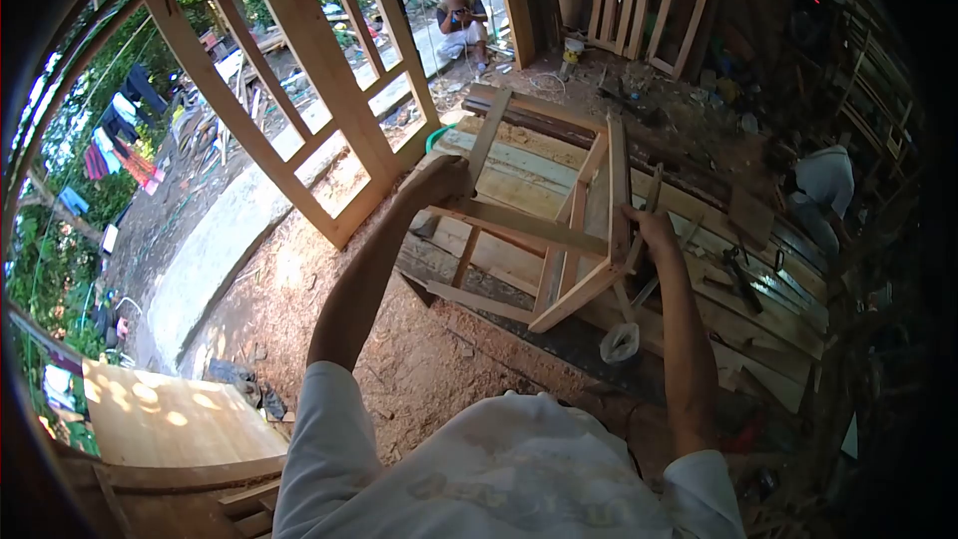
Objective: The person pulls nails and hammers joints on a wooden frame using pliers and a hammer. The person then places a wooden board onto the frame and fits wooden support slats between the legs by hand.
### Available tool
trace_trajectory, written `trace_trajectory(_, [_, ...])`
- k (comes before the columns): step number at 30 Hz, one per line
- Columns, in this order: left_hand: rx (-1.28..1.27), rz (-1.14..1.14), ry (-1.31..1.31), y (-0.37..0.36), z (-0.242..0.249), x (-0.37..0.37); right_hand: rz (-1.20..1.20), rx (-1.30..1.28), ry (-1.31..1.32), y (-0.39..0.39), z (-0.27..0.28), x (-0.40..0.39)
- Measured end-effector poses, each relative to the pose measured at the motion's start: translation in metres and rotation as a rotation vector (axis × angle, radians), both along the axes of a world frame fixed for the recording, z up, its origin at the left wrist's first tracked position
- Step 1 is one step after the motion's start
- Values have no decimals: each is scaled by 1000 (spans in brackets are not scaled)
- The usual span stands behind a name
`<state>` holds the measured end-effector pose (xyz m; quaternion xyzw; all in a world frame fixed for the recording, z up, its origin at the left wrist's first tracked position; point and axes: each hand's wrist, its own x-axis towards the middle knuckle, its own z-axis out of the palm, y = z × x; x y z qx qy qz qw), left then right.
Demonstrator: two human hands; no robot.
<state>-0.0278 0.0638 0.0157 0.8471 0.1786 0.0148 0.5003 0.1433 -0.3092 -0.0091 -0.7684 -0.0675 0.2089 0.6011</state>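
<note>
A light wooden frame (529, 225) of joined slats and posts rests tilted on a plank-topped work surface (494, 262). On its left side, my left hand (445, 180) is closed around the ends of its slats. My right hand (653, 228) grips the upright post on the frame's right side, thumb toward me. Close beside that hand a thin strip of wood (654, 188) sticks up. Just below the frame's right corner sits a small clear plastic bag or cup (620, 342).
Tall window-like wooden frames (344, 210) stand at left. A hammer-like tool (743, 284) lies among boards on the right. Sawdust covers the floor (399, 339). One person (461, 25) squats outside; another (823, 185) bends over at far right. A plywood sheet (180, 414) is at lower left.
</note>
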Motion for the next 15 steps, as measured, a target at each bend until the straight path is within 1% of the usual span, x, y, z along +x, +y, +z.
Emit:
trace_trajectory(1, [-10, -15, 14, -4, 0, -4, -15, -10, 14, 5, -3, 2])
trace_trajectory(3, [284, 207, -172, -19, 0, -14, -61, 100, 18, 12, -11, 3])
trace_trajectory(5, [533, 295, -496, -49, 11, -32, -33, 75, 89, 16, 1, -2])
trace_trajectory(7, [875, 286, -659, -59, 16, -43, -37, 78, 95, 24, -12, 10])
trace_trajectory(8, [931, 313, -636, -75, 28, -51, -51, 61, 101, 28, -11, 11])
trace_trajectory(9, [916, 306, -629, -84, 27, -49, -55, 89, 120, 34, -8, 10])
trace_trajectory(11, [878, -26, -697, -105, 22, -48, -48, 105, 149, 46, 3, 0])
trace_trajectory(13, [947, -171, -632, -139, 24, -41, -18, 133, 121, 57, 18, -14])
trace_trajectory(14, [903, -233, -646, -149, 16, -32, 7, 63, 112, 63, 15, -13])
trace_trajectory(15, [861, -296, -664, -157, 9, -22, 12, 60, 123, 68, 12, -15])
